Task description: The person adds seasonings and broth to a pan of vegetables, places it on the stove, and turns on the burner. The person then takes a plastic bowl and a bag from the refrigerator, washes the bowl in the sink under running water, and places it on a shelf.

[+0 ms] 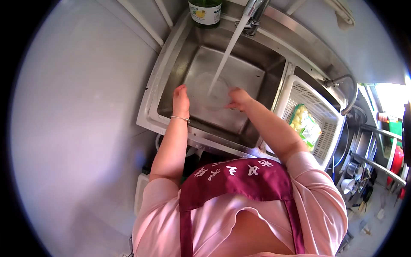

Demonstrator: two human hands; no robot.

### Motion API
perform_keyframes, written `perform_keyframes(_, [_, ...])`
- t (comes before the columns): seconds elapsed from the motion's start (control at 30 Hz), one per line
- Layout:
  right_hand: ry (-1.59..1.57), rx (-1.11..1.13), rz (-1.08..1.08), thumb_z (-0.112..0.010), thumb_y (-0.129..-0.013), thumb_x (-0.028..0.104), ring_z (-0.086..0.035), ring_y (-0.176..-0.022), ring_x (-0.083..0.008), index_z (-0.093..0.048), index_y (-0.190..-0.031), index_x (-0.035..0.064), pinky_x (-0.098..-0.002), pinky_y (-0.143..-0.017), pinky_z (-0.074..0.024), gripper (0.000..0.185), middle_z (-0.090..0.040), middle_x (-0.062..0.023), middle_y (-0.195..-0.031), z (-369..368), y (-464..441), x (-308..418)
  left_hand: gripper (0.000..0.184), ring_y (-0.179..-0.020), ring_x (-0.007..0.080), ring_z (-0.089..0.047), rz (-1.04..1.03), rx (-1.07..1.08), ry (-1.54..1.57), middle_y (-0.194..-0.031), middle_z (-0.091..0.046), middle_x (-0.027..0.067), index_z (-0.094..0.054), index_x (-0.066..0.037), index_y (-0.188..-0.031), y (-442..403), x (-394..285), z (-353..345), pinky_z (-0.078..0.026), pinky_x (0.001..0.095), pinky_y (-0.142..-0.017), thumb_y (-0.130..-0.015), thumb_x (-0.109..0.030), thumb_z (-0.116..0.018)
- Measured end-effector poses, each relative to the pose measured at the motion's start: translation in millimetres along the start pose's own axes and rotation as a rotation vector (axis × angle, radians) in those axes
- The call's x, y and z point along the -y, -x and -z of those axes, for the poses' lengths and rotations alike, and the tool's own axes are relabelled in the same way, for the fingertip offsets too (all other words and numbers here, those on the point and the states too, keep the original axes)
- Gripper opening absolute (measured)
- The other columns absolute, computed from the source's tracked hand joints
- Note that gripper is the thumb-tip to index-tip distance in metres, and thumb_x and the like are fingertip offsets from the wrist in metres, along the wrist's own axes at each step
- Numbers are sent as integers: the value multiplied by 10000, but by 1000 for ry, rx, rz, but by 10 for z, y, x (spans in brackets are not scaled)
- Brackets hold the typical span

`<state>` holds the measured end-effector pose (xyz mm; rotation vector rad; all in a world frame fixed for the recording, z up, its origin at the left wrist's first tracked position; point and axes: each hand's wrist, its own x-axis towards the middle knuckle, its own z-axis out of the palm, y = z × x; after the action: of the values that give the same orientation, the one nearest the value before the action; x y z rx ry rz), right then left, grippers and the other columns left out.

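Observation:
A clear round bowl (201, 95) sits low in the steel sink (248, 70), under a running stream of water (226, 58). Its outline is faint, and I cannot tell whether it rests on the sink bottom. My right hand (239, 99) grips the bowl's right rim, with thumb and fingers bent around the edge. My left hand (181, 102), with a thin bracelet at the wrist, is held just left of the bowl, apart from it. Its fingers look extended and empty, partly hidden by the angle.
The faucet (253, 19) stands at the sink's back edge. A green labelled bottle (205, 13) is at the back left corner. On the right, a white perforated basket (295, 92) holds a printed plastic bag (306, 126). Pans and utensils (357, 167) crowd the far right.

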<state>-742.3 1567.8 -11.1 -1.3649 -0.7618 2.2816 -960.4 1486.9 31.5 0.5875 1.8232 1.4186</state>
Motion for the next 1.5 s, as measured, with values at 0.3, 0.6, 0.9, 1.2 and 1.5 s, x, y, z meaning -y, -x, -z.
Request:
perform_keyframes(0.3, [-620,203,-91,-263,-951,218,-542,-1027,-329,-392,-1210,-68,-344,-852,-510,407,-507,-222,-1101,-260,-90,-256,437,-1256,367,-333,-867,117,-763,-1312,-389,244,-424,32,-1252,170,-172,-609,-263,413,-1055,-879,-194,-454])
perform_keyframes(0.6, [-630,164,-98,-267,-943,190,-576,-929,-293,-412,-1145,-90,-339,-821,-516,375,-536,-228,-1052,-144,88,-345,401,-912,195,-567,113,550,-337,-1047,-610,99,-570,-30,-1117,-529,-438,-654,-443,316,-827,-919,-355,-443])
perform_keyframes(0.9, [-156,-42,77,-445,-860,37,-611,-760,-309,-398,-1050,-111,-382,-613,-563,246,-521,-211,-949,-80,-12,-135,666,-1015,266,-548,476,451,-153,-1135,-564,104,-453,-83,-1252,-574,-114,-339,-437,443,-832,-831,-599,-474])
perform_keyframes(1.2, [99,-234,125,-533,-880,166,-583,-649,-195,-507,-999,-62,-328,-580,-541,258,-574,-110,-784,-176,90,6,792,-1094,320,-473,139,313,-137,-1333,-323,226,-327,-151,-1352,-207,-203,-247,-397,464,-878,-728,-527,-639])
perform_keyframes(1.5, [-176,205,203,-548,-861,106,-594,-737,-173,-580,-984,22,-271,-660,-503,152,-600,-82,-832,-504,-43,209,809,-1140,415,-371,-886,-13,-1080,-1288,-324,240,-340,-92,-1314,207,-531,-247,-338,486,-950,-643,-333,-723])
